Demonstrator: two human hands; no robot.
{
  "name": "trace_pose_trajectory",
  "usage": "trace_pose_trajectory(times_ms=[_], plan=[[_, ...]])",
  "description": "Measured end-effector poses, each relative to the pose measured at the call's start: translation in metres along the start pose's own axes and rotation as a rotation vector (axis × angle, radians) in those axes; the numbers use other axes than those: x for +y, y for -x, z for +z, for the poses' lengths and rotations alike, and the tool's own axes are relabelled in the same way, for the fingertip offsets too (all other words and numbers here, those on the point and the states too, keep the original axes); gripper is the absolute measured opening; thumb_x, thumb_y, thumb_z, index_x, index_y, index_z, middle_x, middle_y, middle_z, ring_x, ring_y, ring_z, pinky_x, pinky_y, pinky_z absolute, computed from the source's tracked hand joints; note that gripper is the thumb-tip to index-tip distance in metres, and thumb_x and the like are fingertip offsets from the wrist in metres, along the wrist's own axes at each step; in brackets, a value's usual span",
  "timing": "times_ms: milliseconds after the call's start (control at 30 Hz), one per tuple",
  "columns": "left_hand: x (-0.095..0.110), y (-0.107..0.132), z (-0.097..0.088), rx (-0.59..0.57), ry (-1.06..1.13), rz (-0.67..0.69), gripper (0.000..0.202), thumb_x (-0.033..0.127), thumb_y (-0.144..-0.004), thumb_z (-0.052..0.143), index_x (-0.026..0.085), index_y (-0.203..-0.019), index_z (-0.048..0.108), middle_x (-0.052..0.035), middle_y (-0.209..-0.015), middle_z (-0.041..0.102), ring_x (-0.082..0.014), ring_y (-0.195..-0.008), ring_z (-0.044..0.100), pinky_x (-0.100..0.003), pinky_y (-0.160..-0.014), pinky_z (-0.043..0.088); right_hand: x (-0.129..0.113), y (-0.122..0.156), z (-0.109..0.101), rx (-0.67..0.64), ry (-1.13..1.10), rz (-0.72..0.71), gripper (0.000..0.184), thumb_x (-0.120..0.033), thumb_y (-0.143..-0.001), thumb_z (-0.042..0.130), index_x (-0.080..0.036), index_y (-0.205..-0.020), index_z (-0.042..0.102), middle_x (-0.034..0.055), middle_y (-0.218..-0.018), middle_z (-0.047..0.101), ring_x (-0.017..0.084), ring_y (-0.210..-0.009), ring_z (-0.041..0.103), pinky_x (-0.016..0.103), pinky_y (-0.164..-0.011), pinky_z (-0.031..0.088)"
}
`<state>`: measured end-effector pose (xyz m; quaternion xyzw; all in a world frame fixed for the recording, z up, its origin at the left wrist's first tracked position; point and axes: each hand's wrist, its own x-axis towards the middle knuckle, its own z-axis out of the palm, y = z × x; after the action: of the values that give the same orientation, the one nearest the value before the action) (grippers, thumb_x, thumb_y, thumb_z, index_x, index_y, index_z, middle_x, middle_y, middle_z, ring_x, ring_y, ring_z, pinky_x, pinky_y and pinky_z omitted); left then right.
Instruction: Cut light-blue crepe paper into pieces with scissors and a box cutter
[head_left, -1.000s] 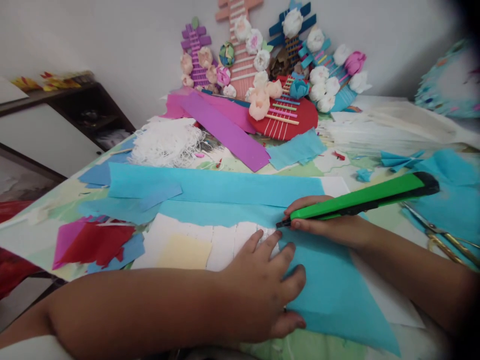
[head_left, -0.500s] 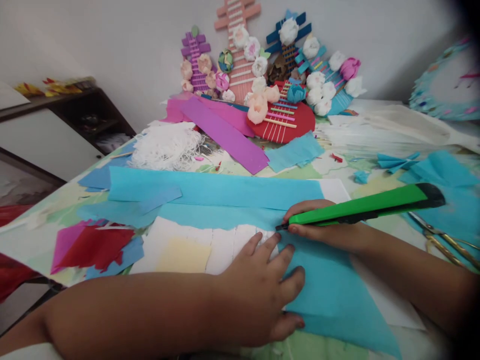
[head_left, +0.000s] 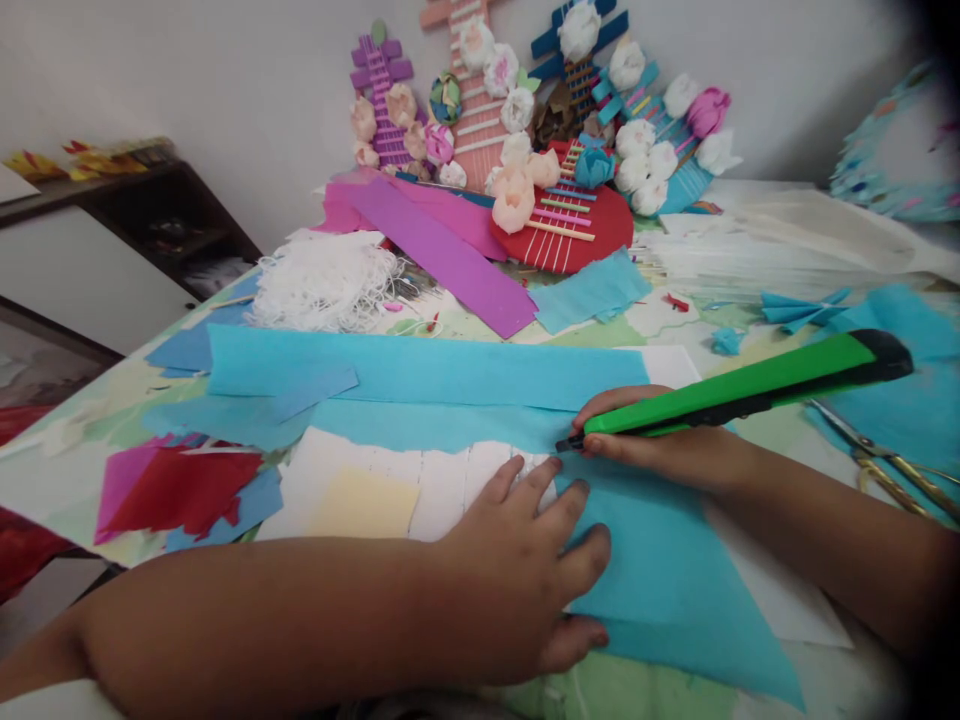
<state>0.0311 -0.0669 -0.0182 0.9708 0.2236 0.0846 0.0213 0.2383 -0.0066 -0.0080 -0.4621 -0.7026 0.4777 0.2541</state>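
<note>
My right hand [head_left: 664,445] grips a green utility knife [head_left: 742,390], its tip touching a sheet of turquoise crepe paper [head_left: 660,570] that lies over white paper [head_left: 442,480]. My left hand [head_left: 525,580] lies flat with fingers spread, pressing down on the turquoise sheet just below the knife tip. A long turquoise strip [head_left: 420,370] lies across the table behind both hands. A pale yellow square [head_left: 364,505] rests on the white paper to the left.
Gold-handled scissors [head_left: 892,470] lie at the right edge. Red and pink paper scraps [head_left: 176,490] sit at left, white shredded paper [head_left: 322,285] and purple strips [head_left: 442,260] behind. Craft decorations with paper flowers [head_left: 540,130] lean against the wall. A dark shelf [head_left: 112,240] stands left.
The knife handle has tilted slightly upward and its tip has shifted a little along the turquoise sheet. My left hand has stayed pressing the paper.
</note>
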Motion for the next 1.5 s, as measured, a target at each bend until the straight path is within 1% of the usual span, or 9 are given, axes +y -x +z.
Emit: trace_pose_trajectory(times_ms=[400,567,800,1000,1167,1233,1333,1400,1500], plan=[[-0.0006,-0.0002,-0.0007,-0.019,0.022,-0.004,0.053,0.052,-0.079,0.042,0.017,-0.118,0.046,-0.0164,-0.124,0.044,-0.0404,-0.114,0.037,-0.058,-0.089,0.027,0.0010,-0.0016,0.0001,-0.034,0.049,-0.045,0.020,-0.036,-0.069,0.062,-0.021,-0.081,0.065,0.0007,-0.085,0.066,0.016,-0.081,0.061,0.024,-0.072,0.050],[-0.0005,-0.0010,-0.0005,-0.015,0.027,-0.011,0.053,0.053,-0.078,0.042,0.018,-0.119,0.045,-0.0159,-0.124,0.044,-0.0402,-0.114,0.037,-0.058,-0.090,0.027,0.0020,-0.0014,0.0013,-0.010,0.088,-0.040,0.021,-0.037,-0.068,0.062,-0.021,-0.081,0.065,0.0010,-0.084,0.067,0.017,-0.080,0.062,0.025,-0.071,0.050],[0.0007,0.0000,0.0007,-0.029,0.019,-0.023,0.052,0.053,-0.079,0.040,0.020,-0.120,0.045,-0.0157,-0.125,0.043,-0.0392,-0.115,0.035,-0.058,-0.090,0.025,0.0017,-0.0024,0.0013,-0.030,0.154,-0.090,0.021,-0.038,-0.068,0.060,-0.022,-0.080,0.067,0.0005,-0.082,0.067,0.017,-0.078,0.061,0.026,-0.072,0.049],[0.0003,-0.0011,0.0008,-0.022,0.013,-0.015,0.053,0.053,-0.079,0.039,0.019,-0.119,0.046,-0.0158,-0.124,0.044,-0.0393,-0.115,0.035,-0.058,-0.090,0.025,0.0042,-0.0025,0.0003,-0.041,-0.004,-0.046,0.019,-0.036,-0.068,0.062,-0.022,-0.080,0.065,0.0007,-0.083,0.067,0.016,-0.078,0.062,0.025,-0.070,0.050],[-0.0002,-0.0017,-0.0011,-0.054,0.024,-0.014,0.053,0.053,-0.080,0.038,0.019,-0.120,0.045,-0.0154,-0.126,0.043,-0.0394,-0.117,0.033,-0.058,-0.090,0.026,0.0075,-0.0001,0.0017,0.065,-0.207,0.012,0.024,-0.035,-0.070,0.060,-0.020,-0.089,0.058,0.0001,-0.072,0.065,0.013,-0.063,0.062,0.026,-0.061,0.051],[-0.0004,-0.0015,-0.0012,-0.042,0.023,-0.016,0.053,0.053,-0.079,0.039,0.019,-0.119,0.045,-0.0153,-0.125,0.043,-0.0390,-0.116,0.034,-0.058,-0.090,0.027,0.0049,0.0011,0.0023,0.064,-0.206,0.025,0.028,-0.035,-0.070,0.060,-0.021,-0.093,0.057,0.0007,-0.075,0.065,0.012,-0.064,0.062,0.026,-0.061,0.052],[-0.0004,-0.0013,-0.0006,-0.018,0.017,-0.015,0.052,0.052,-0.079,0.040,0.019,-0.118,0.046,-0.0155,-0.124,0.044,-0.0385,-0.116,0.035,-0.057,-0.090,0.026,0.0008,0.0018,0.0016,0.028,-0.139,0.038,0.022,-0.035,-0.070,0.060,-0.020,-0.086,0.058,0.0011,-0.074,0.064,0.013,-0.069,0.062,0.026,-0.066,0.052],[-0.0002,-0.0011,0.0001,-0.009,0.016,-0.014,0.052,0.052,-0.079,0.041,0.019,-0.118,0.046,-0.0155,-0.124,0.044,-0.0388,-0.117,0.034,-0.057,-0.091,0.026,0.0018,0.0014,0.0003,0.020,-0.152,0.028,0.021,-0.036,-0.071,0.060,-0.019,-0.082,0.057,0.0016,-0.074,0.064,0.014,-0.070,0.062,0.027,-0.066,0.052],[0.0002,-0.0004,0.0010,-0.003,0.015,-0.012,0.052,0.053,-0.079,0.041,0.019,-0.118,0.046,-0.0151,-0.124,0.045,-0.0394,-0.117,0.034,-0.057,-0.091,0.026,0.0090,0.0014,-0.0006,0.092,-0.281,-0.053,0.022,-0.036,-0.070,0.062,-0.018,-0.082,0.057,0.0032,-0.080,0.064,0.014,-0.069,0.061,0.028,-0.062,0.051]])
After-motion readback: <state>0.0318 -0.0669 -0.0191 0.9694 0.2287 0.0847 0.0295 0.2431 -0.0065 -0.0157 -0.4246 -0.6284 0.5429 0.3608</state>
